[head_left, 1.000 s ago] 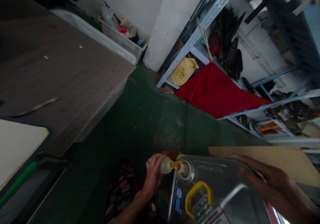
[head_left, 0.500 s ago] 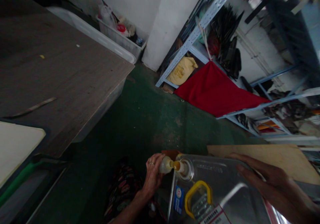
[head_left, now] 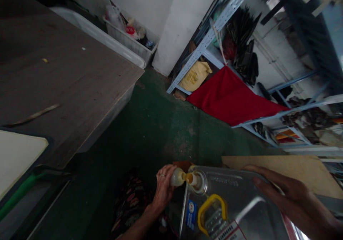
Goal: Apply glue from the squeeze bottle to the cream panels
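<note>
My left hand (head_left: 164,187), with a ring on one finger, is closed around a small translucent bottle (head_left: 177,177). The bottle's neck meets the spout (head_left: 193,179) of a large silver metal can (head_left: 227,182), and yellowish liquid shows where the two join. The can is tipped toward the bottle. A yellow handle (head_left: 200,216), a blue sticker (head_left: 191,214) and a barcode label (head_left: 230,231) are on its top face. My right hand (head_left: 289,190) grips the can's far right side, its fingertips over the edge; part of that hold is hidden.
A brown worktable (head_left: 88,79) stands at left, with a thin stick (head_left: 34,115) on it. Behind it is a bin (head_left: 131,41) of bags. Blue metal shelving (head_left: 203,45) with a hanging red cloth (head_left: 233,97) is at right. A wooden board (head_left: 289,166) lies beyond the can.
Almost nothing differs. Both hands, the bottle and the can hold nearly the same positions, with the bottle still at the spout.
</note>
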### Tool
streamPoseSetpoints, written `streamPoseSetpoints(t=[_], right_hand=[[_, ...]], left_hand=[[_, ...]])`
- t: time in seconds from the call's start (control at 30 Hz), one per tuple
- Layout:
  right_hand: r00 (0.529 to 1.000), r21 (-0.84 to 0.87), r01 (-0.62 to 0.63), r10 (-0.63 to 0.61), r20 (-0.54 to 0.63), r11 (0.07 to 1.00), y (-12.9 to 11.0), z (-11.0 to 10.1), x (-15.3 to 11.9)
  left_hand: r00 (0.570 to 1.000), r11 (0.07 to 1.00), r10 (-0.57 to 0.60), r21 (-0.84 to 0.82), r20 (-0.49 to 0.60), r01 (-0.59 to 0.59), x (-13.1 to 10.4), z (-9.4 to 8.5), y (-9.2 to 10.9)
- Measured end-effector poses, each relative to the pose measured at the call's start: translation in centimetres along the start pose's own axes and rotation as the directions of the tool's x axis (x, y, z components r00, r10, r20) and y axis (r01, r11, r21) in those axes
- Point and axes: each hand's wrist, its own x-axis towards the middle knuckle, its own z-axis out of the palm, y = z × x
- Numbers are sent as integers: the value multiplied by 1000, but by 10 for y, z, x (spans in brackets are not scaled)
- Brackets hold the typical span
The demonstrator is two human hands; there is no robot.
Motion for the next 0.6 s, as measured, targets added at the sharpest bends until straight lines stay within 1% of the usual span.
streamPoseSetpoints(t=[0.1, 0.2, 0.27, 0.37, 0.5, 0.6], right_hand=[[1000, -9, 3, -3, -22, 1000, 1, -2, 2], [999, -24, 21, -20, 28, 999, 4, -3, 4], [999, -29, 21, -20, 41, 999, 5, -3, 4], [1000, -9, 5, -5, 10, 1000, 4, -1, 1], [1000, -19, 4, -4, -1, 1000, 7, 0, 1], [998, -32, -1, 3, 69, 999, 11, -2, 4]], left_hand=[[1000, 1000, 3, -5, 0, -3, -1, 1, 0], [1000, 1000, 0, -6, -4, 0, 0, 1, 0], [1000, 1000, -1, -8, -5, 1, 0, 1, -1], [1000, 1000, -2, -10, -5, 2, 0, 1, -1], [1000, 1000, 6, -12, 0, -6, -1, 1, -1], [1000, 1000, 17, -14, 5, -17, -2, 1, -1]])
